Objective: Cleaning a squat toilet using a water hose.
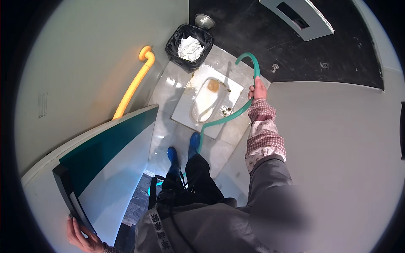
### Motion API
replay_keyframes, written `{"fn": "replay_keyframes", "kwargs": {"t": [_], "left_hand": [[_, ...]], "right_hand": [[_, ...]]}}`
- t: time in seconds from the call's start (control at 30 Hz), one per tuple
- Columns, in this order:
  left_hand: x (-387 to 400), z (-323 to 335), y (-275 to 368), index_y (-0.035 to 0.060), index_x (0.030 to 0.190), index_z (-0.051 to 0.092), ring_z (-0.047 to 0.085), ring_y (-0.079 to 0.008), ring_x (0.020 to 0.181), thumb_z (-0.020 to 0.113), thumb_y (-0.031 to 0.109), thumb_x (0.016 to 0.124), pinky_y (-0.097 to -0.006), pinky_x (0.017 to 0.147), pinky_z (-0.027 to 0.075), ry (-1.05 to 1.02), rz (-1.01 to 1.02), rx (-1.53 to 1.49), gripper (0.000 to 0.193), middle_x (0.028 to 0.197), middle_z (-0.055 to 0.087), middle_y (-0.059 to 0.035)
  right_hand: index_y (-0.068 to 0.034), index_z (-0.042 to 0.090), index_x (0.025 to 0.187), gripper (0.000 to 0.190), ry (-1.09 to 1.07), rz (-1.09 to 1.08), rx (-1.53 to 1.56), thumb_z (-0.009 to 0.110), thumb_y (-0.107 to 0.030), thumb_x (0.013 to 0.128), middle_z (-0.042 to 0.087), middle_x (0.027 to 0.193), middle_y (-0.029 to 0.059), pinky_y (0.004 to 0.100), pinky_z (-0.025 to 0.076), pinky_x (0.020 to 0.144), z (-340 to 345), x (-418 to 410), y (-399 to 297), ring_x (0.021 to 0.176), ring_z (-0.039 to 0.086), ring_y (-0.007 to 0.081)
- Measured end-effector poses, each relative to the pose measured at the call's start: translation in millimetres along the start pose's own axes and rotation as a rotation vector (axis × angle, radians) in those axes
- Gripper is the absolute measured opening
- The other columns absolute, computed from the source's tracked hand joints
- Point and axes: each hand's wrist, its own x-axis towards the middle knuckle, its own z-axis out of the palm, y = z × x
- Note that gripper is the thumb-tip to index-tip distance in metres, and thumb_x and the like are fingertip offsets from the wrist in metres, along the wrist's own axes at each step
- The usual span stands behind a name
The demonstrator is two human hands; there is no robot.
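My right hand [260, 89] is closed around a green hose [227, 118] at arm's length. Beyond the hand the hose arches over, its free end pointing down beside a white squat toilet [204, 109]. Brownish matter [213, 85] lies in the far part of the bowl. Dark bits and wet patches are scattered over the white slab around it. The hose trails back past my blue rubber boots [195, 142]. At the lower left my left hand [83, 237] grips the lower end of a black handle [71, 191] on the stall door [109, 172].
A black-lined waste bin [177, 41] holding crumpled white paper stands in the far corner, with a metal bowl [205, 21] behind it. A yellow grab bar [133, 87] runs along the left wall. A dispenser [303, 19] and a small metal fitting [275, 68] are on the dark wall.
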Motion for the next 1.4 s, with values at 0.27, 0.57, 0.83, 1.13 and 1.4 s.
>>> {"fn": "replay_keyframes", "kwargs": {"t": [0.27, 0.57, 0.83, 1.13, 1.4], "left_hand": [[2, -5, 6, 0.0015, 0.101, 0.055, 0.05, -0.0256, 0.096, 0.047, -0.002, 0.078, -0.0349, 0.082, 0.037, -0.065, -0.038, 0.028, 0.024, 0.105, 0.054, -0.0111], [5, -6, 8, 0.0009, 0.1, 0.055, 0.05, -0.026, 0.095, 0.047, -0.001, 0.079, -0.0345, 0.081, 0.039, -0.099, -0.042, 0.051, 0.023, 0.103, 0.054, -0.0118], [10, -9, 12, 0.0007, 0.1, 0.055, 0.05, -0.0257, 0.094, 0.046, -0.001, 0.079, -0.0346, 0.081, 0.039, -0.116, -0.056, 0.065, 0.023, 0.102, 0.054, -0.0113], [10, -10, 11, 0.0012, 0.099, 0.055, 0.05, -0.0251, 0.093, 0.045, -0.001, 0.079, -0.0338, 0.08, 0.039, -0.098, -0.015, 0.102, 0.023, 0.102, 0.055, -0.0107], [8, -5, 8, 0.0018, 0.099, 0.056, 0.051, -0.0233, 0.092, 0.044, 0.0, 0.079, -0.0324, 0.078, 0.04, -0.04, 0.05, 0.106, 0.023, 0.102, 0.055, -0.0089]], "right_hand": [[-0.002, 0.05, 0.088, 0.027, -0.11, -0.031, 0.129, 0.054, -0.028, 0.08, 0.055, 0.067, 0.0085, 0.0283, 0.041, 0.039, 5, 63, -2, 0.044, 0.046, 0.0144], [-0.004, 0.048, 0.089, 0.021, 0.011, -0.024, 0.142, 0.053, -0.022, 0.081, 0.052, 0.067, 0.0068, 0.0298, 0.04, 0.04, -46, 88, 0, 0.046, 0.046, 0.0162], [-0.004, 0.048, 0.085, 0.019, 0.17, -0.051, 0.258, 0.053, -0.021, 0.081, 0.052, 0.064, 0.0071, 0.0282, 0.04, 0.038, -105, 82, 10, 0.043, 0.045, 0.0151], [-0.004, 0.049, 0.089, 0.016, 0.359, -0.122, 0.386, 0.05, -0.019, 0.082, 0.05, 0.063, 0.0048, 0.0255, 0.037, 0.037, -150, 22, 49, 0.043, 0.043, 0.0126], [-0.005, 0.043, 0.1, 0.024, 0.192, -0.166, 0.605, 0.047, -0.022, 0.084, 0.047, 0.07, 0.0041, 0.0295, 0.04, 0.048, -166, -100, 91, 0.054, 0.045, 0.0142]]}}
